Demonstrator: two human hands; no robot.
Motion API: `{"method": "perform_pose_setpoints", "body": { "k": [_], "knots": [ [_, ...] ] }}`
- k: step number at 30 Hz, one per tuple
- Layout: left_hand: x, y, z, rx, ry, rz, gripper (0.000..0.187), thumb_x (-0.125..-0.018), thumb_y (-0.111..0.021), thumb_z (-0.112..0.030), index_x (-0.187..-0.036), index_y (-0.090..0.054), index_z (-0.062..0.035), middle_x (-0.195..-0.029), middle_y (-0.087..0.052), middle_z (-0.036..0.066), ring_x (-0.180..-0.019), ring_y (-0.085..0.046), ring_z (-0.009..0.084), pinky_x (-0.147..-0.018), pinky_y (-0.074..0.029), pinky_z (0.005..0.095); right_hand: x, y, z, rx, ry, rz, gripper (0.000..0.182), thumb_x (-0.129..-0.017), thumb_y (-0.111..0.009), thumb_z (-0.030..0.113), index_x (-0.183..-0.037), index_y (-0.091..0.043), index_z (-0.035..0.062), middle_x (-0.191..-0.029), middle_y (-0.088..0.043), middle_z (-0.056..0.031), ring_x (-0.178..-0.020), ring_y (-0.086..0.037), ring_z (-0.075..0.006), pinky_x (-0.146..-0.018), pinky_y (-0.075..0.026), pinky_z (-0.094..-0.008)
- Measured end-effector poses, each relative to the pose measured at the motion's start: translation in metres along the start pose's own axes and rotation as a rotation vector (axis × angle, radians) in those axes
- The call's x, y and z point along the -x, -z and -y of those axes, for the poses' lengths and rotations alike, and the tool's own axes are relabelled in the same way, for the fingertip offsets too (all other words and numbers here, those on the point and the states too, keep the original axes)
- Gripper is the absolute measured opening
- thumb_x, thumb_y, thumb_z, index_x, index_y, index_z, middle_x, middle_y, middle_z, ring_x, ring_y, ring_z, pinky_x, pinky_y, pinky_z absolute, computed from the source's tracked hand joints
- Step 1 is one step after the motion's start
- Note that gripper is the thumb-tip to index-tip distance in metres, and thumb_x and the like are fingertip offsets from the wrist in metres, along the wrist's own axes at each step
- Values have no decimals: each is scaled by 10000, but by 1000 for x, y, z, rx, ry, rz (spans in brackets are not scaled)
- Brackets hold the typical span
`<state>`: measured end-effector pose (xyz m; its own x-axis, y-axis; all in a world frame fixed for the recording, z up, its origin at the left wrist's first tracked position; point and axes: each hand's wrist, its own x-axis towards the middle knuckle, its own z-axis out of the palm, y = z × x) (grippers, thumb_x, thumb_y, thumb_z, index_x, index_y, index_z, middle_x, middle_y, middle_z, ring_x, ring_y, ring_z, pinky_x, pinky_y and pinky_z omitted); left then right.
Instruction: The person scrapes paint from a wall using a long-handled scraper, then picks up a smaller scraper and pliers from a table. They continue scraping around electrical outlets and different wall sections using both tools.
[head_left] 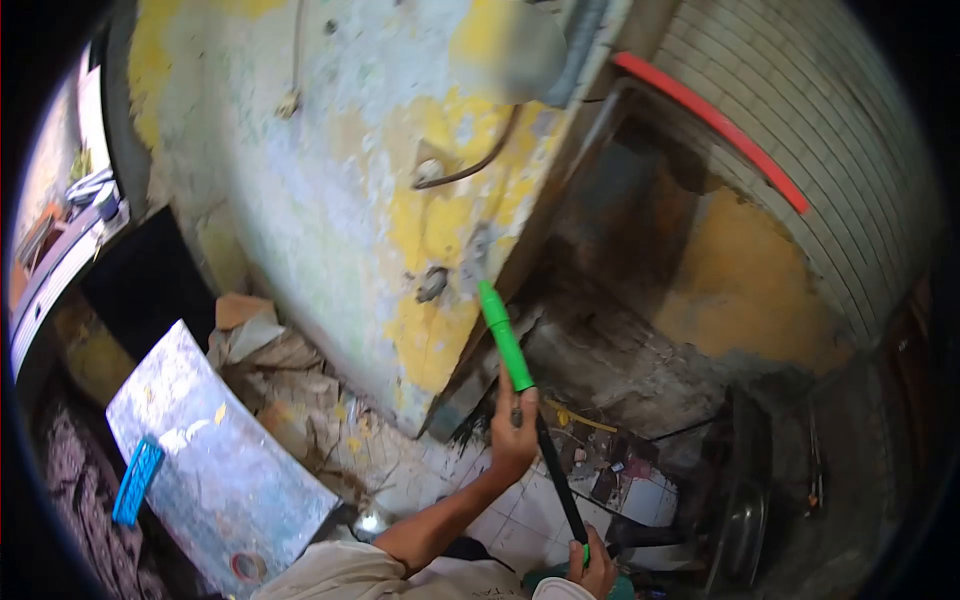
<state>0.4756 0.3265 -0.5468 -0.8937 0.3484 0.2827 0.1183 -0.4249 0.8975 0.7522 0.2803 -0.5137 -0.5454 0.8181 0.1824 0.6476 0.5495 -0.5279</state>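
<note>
My left hand is closed around the black shaft of a long pole, just below its bright green end section. The pole slants up and to the left, and its green tip overlaps the lower part of the peeling wall in this view. Lower down, my right hand grips the same pole near its bottom, where a bit of green shows beside the fingers. A rough grey knob-like fitting sticks out of the wall to the left of the green tip.
A paint-marked table at left bears a blue plastic piece and a tape roll. Crumpled paper lies along the wall's foot. A cable hangs from the wall. Debris covers floor tiles; a red strip edges the recess at right.
</note>
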Motion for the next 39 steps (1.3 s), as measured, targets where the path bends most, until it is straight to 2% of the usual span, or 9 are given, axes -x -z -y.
{"method": "perform_pose_setpoints", "body": {
  "k": [4,9,12,18,25,29,34,36,39],
  "knots": [
    [7,2,-1,56,60,14,676,-1169,-522,-248,-1724,-218,-9,-1445,-581,106,-1110,-553,139,-990,-472,284,16,-1,-30,60,-158,144,424,-1096,-634,273,-1433,-664,18,-1266,-747,-259,-1130,-728,-455,-917,-591,-499],
    [13,17,0,-193,-166,38,650,-1169,-516,-240,-1712,-254,6,-1467,-569,137,-1118,-547,152,-1002,-459,279,25,-34,-29,-128,157,-182,328,-1066,-701,220,-1324,-738,21,-963,-762,-223,-781,-723,-426,-664,-577,-470],
    [-24,28,1,-86,71,-18,649,-1164,-517,-287,-1669,-315,68,-1593,-508,222,-1382,-500,241,-1176,-372,341,-1,-47,-20,-13,177,-131,391,-1070,-685,265,-1406,-709,67,-960,-761,-156,-710,-709,-335,-590,-539,-411],
    [-5,27,23,-357,-195,26,659,-1164,-508,-290,-1662,-303,89,-1645,-458,272,-1526,-418,294,-1237,-311,349,25,-41,-48,-63,160,-160,398,-1101,-628,316,-1444,-697,124,-982,-770,-136,-694,-709,-322,-582,-548,-425],
    [-17,25,-25,-184,191,15,631,-1168,-501,-271,-1649,-325,98,-1575,-519,247,-1408,-509,285,-1187,-377,352,1,-74,-41,-82,72,-58,313,-1048,-683,252,-1318,-754,111,-954,-766,-122,-684,-693,-376,-589,-556,-436],
    [3,21,8,-245,-128,18,624,-1174,-495,-309,-1648,-357,72,-1537,-559,236,-1377,-528,272,-1152,-408,348,23,-46,-49,-64,44,-42,405,-1091,-643,319,-1412,-691,77,-1133,-764,-163,-851,-723,-347,-693,-576,-437],
    [-36,22,-1,-332,-119,-57,645,-1169,-521,-301,-1676,-319,44,-1520,-570,222,-1337,-548,248,-1124,-426,330,-16,-53,-20,-84,97,-125,348,-998,-763,258,-1284,-737,62,-935,-752,-159,-763,-743,-374,-645,-571,-468],
    [-42,25,-43,-143,213,-18,667,-1172,-510,-324,-1685,-293,42,-1541,-553,246,-1365,-533,258,-1151,-412,350,-22,-47,-7,-61,97,-100,350,-995,-768,246,-1290,-735,60,-940,-754,-159,-776,-747,-372,-653,-573,-463],
    [-31,30,-7,-142,59,-5,674,-1172,-509,-328,-1691,-284,37,-1541,-543,254,-1364,-535,274,-1155,-412,358,-12,-55,-21,-95,141,-155,373,-989,-788,275,-1316,-736,103,-875,-729,-111,-721,-732,-325,-613,-558,-434]
  ]
}}
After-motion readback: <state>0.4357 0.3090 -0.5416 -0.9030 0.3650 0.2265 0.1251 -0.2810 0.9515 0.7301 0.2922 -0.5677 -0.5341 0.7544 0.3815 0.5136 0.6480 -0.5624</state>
